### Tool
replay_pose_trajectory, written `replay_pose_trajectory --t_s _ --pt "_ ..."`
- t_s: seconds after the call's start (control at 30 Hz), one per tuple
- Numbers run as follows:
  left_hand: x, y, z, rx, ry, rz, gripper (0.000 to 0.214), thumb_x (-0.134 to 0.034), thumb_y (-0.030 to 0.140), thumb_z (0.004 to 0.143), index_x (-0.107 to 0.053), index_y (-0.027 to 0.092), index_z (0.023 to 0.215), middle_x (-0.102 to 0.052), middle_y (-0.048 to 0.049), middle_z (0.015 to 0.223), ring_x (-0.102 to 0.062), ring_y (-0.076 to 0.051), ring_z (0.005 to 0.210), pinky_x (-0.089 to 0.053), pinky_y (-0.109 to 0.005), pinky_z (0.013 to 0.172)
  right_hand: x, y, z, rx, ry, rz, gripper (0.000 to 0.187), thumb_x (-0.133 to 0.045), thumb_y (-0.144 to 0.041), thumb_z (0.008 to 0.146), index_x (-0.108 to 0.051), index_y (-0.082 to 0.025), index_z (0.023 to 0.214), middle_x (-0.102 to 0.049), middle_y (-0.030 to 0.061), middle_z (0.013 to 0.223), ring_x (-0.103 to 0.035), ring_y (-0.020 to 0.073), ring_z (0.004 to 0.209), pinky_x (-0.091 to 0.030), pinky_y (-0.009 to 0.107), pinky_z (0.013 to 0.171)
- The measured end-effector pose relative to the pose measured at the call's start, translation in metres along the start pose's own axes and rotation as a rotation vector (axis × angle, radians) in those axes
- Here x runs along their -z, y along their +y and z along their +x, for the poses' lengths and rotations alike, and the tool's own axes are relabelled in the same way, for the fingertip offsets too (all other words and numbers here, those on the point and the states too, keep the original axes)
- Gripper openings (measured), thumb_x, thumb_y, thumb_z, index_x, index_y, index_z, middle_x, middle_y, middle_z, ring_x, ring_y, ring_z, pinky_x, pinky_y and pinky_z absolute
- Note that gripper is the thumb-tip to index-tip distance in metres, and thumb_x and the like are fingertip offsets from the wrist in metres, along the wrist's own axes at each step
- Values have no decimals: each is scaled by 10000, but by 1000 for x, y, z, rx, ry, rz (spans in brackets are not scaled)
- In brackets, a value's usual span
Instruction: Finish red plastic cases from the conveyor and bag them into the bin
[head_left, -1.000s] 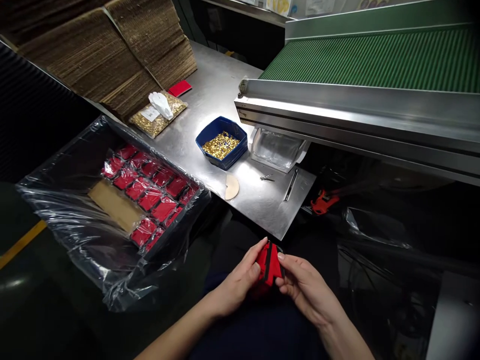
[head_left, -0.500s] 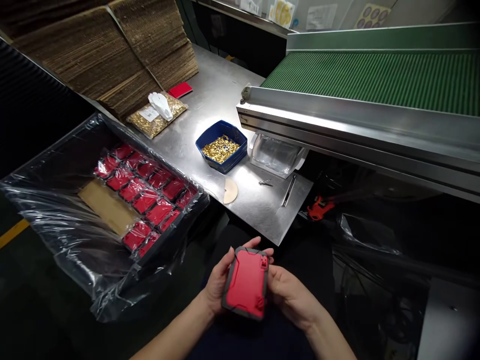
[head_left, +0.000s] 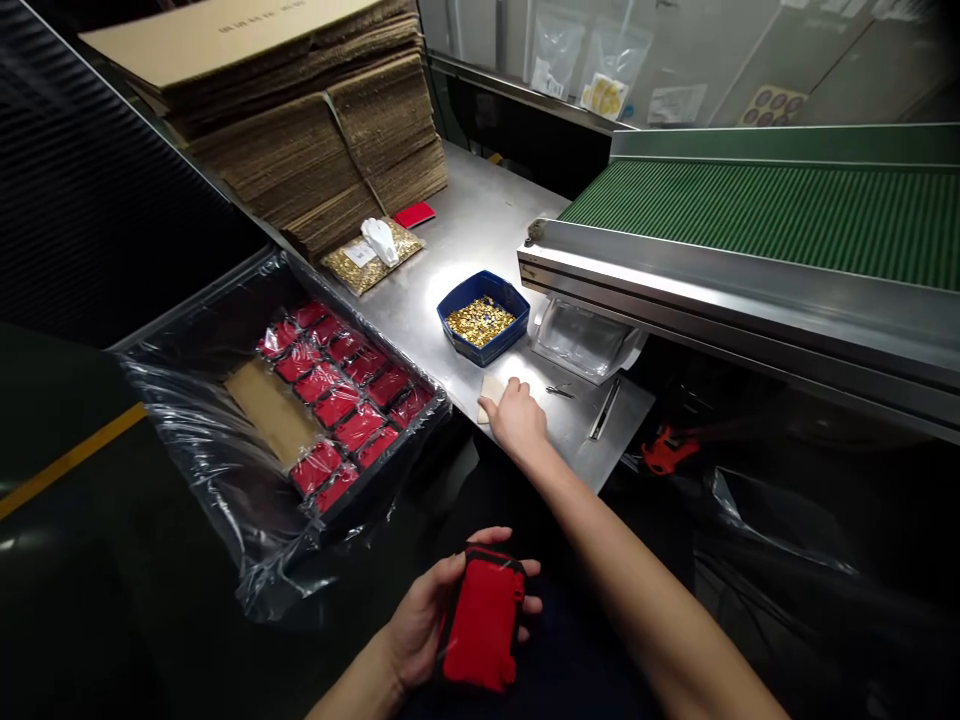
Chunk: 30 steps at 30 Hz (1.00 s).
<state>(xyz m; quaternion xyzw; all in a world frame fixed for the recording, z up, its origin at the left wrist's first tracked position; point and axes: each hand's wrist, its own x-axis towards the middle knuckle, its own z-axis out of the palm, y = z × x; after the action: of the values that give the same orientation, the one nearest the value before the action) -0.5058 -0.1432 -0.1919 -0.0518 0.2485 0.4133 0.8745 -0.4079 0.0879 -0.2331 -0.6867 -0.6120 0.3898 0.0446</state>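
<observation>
Two hands: both bare, working apart from each other.
Left hand (head_left: 420, 625): fingers curled around a red case (head_left: 480, 628), thumb along its near edge, fingertips wrapping the far side; grip closed on it, low in the view, below the table edge.
Red case: flat rounded rectangle, matte red face framed by a dark rubbery rim.
Right hand (head_left: 516, 418): stretched forward, palm down on the steel table (head_left: 450, 225), fingers bent onto a pale tan disc (head_left: 489, 394); whether they pinch it or only press on it cannot be told.
Disc: thin, flat, cardboard-like, mostly hidden by the hand.
Blue tray (head_left: 482, 317): small plastic bin just beyond the right hand, filled with tiny shiny brass-coloured parts.
Clear bag (head_left: 370, 258): same gold bits, white label, farther back.
Table: brushed stainless sheet with glare.
Black crate (head_left: 225, 480): lined with crinkled clear film, rows of wrapped red cases (head_left: 341, 385) beside a brown card.
Cardboard stack (head_left: 315, 130): flattened corrugated sheets, ribbed edges.
Conveyor (head_left: 765, 205): green ribbed belt in a steel frame.
</observation>
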Motion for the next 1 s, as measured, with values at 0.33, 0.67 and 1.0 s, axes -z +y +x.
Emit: replay_pose_trajectory --t_s 0.33,0.67,1.0 --pt "15 -8 -2 -45 188 -19 629 -398 689 1008 -518 181 1359 -708 -252 1304 -785 -303 932 -601 -381 758 28 54 -79 123 -238 89 228 -485 -407 1047 -593 -224 1128 -720 55 1029 -682 239 991 -504 343 861" --pt "11 -8 15 31 181 78 582 -422 564 1036 -563 108 1369 -754 -284 1163 -771 -298 919 -569 -420 856 59 91 -218 731 -610 -177 108 -511 -163 989 -534 -252 1047 -686 -18 888 -618 155 677 -307 308 562" --pt "7 -12 22 112 338 54 565 -463 540 1026 -627 100 1340 -789 -202 1036 -759 -267 881 -573 -370 836 50 102 -208 767 -503 -283 102 -503 -184 1004 -474 -274 1039 -695 -48 848 -650 149 622 -271 313 525"
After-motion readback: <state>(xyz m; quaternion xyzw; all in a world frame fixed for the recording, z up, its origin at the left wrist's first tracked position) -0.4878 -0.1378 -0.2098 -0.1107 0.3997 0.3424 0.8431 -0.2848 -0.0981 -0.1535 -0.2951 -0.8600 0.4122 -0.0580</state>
